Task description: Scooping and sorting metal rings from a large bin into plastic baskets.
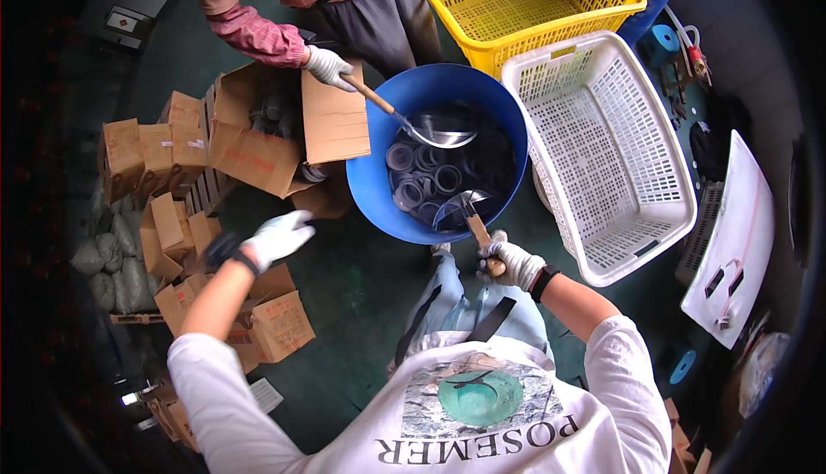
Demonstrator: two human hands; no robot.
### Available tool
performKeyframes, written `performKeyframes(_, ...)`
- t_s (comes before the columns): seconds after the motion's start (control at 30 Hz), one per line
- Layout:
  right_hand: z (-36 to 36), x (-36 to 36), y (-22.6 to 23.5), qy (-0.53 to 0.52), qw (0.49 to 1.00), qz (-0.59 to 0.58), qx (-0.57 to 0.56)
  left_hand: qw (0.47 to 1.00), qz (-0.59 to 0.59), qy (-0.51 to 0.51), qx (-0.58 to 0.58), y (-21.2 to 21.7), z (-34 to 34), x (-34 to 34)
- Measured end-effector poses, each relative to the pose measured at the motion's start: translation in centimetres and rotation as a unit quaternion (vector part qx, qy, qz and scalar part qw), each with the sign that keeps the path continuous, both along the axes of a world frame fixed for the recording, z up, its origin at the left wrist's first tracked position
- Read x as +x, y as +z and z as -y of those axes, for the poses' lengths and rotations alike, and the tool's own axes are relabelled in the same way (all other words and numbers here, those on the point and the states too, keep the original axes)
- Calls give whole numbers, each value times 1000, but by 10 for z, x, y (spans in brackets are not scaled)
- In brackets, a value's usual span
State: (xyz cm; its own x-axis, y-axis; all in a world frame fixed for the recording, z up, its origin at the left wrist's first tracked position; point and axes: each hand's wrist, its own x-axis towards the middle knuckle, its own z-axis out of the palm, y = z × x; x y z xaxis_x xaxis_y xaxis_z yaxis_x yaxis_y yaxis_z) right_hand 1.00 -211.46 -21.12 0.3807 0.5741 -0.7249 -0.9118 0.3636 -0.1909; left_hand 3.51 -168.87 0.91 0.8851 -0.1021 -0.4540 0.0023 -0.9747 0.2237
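Blurry left hand (pixel 279 238); cropped co-worker (pixel 353 14)

Light is moderate at centre, fading to black around the curved fisheye rim. Glare streaks the metal scoop blade (pixel 445 138) at upper centre; blur softens the gloved left hand (pixel 280 237), centre-left.

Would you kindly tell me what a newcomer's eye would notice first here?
Probably the big blue tub near the centre, with dark rings inside. The person's gloved right hand holds a wooden-handled scoop at the tub's near edge; beyond, to the right, a yellow basket stands out.
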Motion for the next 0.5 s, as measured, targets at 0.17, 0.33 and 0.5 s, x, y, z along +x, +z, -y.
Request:
performKeyframes(0.17,-14,-6,-22,22,999,49,5,908,-276,120,-292,-163,100,53)
performKeyframes(0.33,-31,6,5,85,986,120,-75,734,-371,376,-426,-291,193,36)
performKeyframes(0.5,-76,24,28,134,976,122,-117,303,-397,624,-601,-327,193,46)
